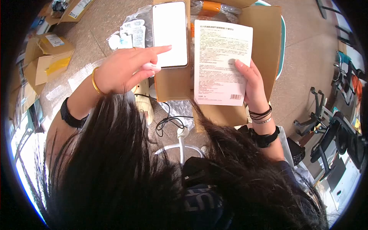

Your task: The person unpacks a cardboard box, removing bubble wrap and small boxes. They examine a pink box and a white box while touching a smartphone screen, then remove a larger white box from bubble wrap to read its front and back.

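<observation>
My right hand grips the lower right edge of a flat white box, its thumb on the printed face. Small lines of text cover that face, and a barcode sits near its lower right corner. My left hand has its index finger stretched out to the lit white screen of a smartphone. Its other fingers are curled in around a small pale pinkish thing whose kind I cannot make out. The phone lies on the left side of an open cardboard box.
Plastic-wrapped items lie inside the cardboard box. White packets in clear plastic are left of the phone. Below hang a black cable and a white stand. More cartons stand at the left, office chairs at the right.
</observation>
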Motion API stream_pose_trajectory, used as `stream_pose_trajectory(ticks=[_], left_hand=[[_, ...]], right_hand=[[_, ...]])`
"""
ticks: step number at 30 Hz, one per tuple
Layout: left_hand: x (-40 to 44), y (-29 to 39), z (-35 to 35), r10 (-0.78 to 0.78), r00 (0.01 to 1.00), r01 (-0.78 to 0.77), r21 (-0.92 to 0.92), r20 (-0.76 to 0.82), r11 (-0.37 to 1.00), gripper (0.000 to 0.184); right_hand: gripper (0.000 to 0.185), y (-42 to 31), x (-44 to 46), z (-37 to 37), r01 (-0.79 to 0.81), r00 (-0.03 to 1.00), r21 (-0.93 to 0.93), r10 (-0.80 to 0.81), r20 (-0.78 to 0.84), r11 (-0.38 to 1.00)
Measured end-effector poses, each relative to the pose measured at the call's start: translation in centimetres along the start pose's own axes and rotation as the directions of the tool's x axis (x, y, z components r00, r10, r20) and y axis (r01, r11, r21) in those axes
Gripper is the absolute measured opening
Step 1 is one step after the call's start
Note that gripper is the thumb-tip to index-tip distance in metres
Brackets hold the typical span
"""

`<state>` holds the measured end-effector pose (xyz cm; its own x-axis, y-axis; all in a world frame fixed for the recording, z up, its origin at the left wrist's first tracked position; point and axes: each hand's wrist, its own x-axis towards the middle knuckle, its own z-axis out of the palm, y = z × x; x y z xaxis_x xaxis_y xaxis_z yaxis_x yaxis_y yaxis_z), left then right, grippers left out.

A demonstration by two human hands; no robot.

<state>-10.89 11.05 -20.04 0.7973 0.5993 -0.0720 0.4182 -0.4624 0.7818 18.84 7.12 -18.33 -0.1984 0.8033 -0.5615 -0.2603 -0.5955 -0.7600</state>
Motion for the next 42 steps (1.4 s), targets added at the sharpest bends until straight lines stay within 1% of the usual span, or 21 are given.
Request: stream_pose_trajectory(ticks=[1,5,7,11,13,14,16,17,19,20,22,23,25,26,28,35,37,38,40,41,42], left_hand=[[-0.1,0.0,0.1,0.012,1.000,-0.012,-0.006,-0.021,1.000,0.012],[-0.9,0.0,0.6,-0.006,1.000,0.006,-0.030,0.006,1.000,0.012],[-1.2,0.3,0.9,-0.063,0.997,0.062,-0.028,-0.034,0.998,0.010],[-1.2,0.0,1.4,-0.074,0.992,0.076,0.019,-0.101,0.997,0.010],[-1.1,-0.3,1.5,-0.070,0.990,0.074,0.026,-0.124,0.997,0.020],[-1.0,-0.1,1.4,-0.070,0.990,0.074,0.025,-0.125,0.997,0.020],[-0.8,0.4,1.3,-0.102,0.987,0.103,0.000,-0.121,0.995,0.035],[-0.8,0.3,1.4,-0.103,0.987,0.104,-0.001,-0.122,0.995,0.035],[-1.0,0.0,1.9,-0.077,0.989,0.080,0.017,-0.128,0.997,0.047],[-1.0,0.1,1.9,-0.078,0.989,0.080,0.015,-0.129,0.997,0.047],[-0.8,0.4,1.9,-0.123,0.988,0.122,-0.010,-0.096,0.992,0.034],[-0.6,0.5,2.0,-0.111,0.989,0.110,-0.012,-0.100,0.994,0.034],[-0.6,0.5,2.1,-0.131,0.987,0.133,0.017,-0.093,0.991,0.018],[-0.5,0.7,2.1,-0.125,0.988,0.127,0.016,-0.095,0.992,0.018],[-0.3,1.0,1.9,-0.127,0.988,0.127,-0.002,-0.084,0.992,0.010],[-0.3,1.6,2.0,-0.101,0.991,0.100,-0.015,-0.085,0.995,0.011],[-0.4,1.8,1.9,-0.105,0.990,0.101,-0.045,-0.099,0.994,0.012],[-0.4,1.9,1.8,-0.108,0.989,0.104,-0.042,-0.101,0.994,0.012],[-0.6,2.0,1.7,-0.132,0.988,0.132,-0.008,-0.083,0.991,0.021],[-0.7,2.0,1.9,-0.141,0.986,0.140,-0.011,-0.087,0.990,0.021],[-0.8,2.0,2.0,-0.127,0.985,0.122,-0.044,-0.119,0.992,0.027]], right_hand=[[0.040,0.1,0.1,-0.1,0.001,1.000,0.013,-0.001,-0.008,1.000],[0.040,0.5,0.3,-0.5,0.001,1.000,0.025,0.000,-0.024,1.000],[0.040,0.5,0.3,-0.4,0.000,1.000,0.023,0.001,-0.029,1.000],[0.039,0.7,0.5,-0.4,-0.007,1.000,0.029,0.007,-0.021,1.000],[0.039,0.8,0.6,-0.3,0.000,1.000,0.033,0.001,-0.022,0.999],[0.040,0.9,0.7,-0.3,0.000,1.000,0.033,0.001,-0.022,0.999],[0.040,0.9,0.7,-0.2,-0.001,1.000,0.031,0.002,-0.021,1.000],[0.039,0.9,0.8,-0.1,0.000,1.000,0.034,0.001,-0.025,0.999],[0.039,1.0,0.8,-0.1,-0.003,1.000,0.036,0.004,-0.027,0.999],[0.039,1.0,0.9,-0.1,-0.005,1.000,0.030,0.005,-0.023,1.000],[0.039,0.9,0.9,-0.2,0.004,1.000,0.015,-0.003,-0.030,1.000],[0.039,1.0,0.9,-0.2,0.016,1.000,0.009,-0.016,-0.026,1.000],[0.039,1.0,0.8,-0.2,0.032,0.999,-0.001,-0.032,-0.029,0.999],[0.039,0.9,0.7,-0.1,0.025,1.000,0.021,-0.025,-0.018,0.999],[0.039,0.6,0.6,0.1,0.023,1.000,0.051,-0.023,0.004,0.998],[0.040,0.4,0.3,0.1,0.042,0.999,0.044,-0.042,0.017,0.998],[0.040,0.2,0.0,0.5,0.022,0.999,0.015,-0.021,-0.034,1.000],[0.040,0.3,0.0,0.5,0.023,0.999,0.016,-0.022,-0.029,1.000],[0.039,0.7,0.1,0.3,0.044,0.998,0.013,-0.043,-0.042,0.999],[0.039,0.8,0.2,0.2,0.038,0.999,0.010,-0.037,-0.035,0.999],[0.039,0.9,0.1,0.1,0.008,0.999,0.017,-0.007,-0.054,1.000]])
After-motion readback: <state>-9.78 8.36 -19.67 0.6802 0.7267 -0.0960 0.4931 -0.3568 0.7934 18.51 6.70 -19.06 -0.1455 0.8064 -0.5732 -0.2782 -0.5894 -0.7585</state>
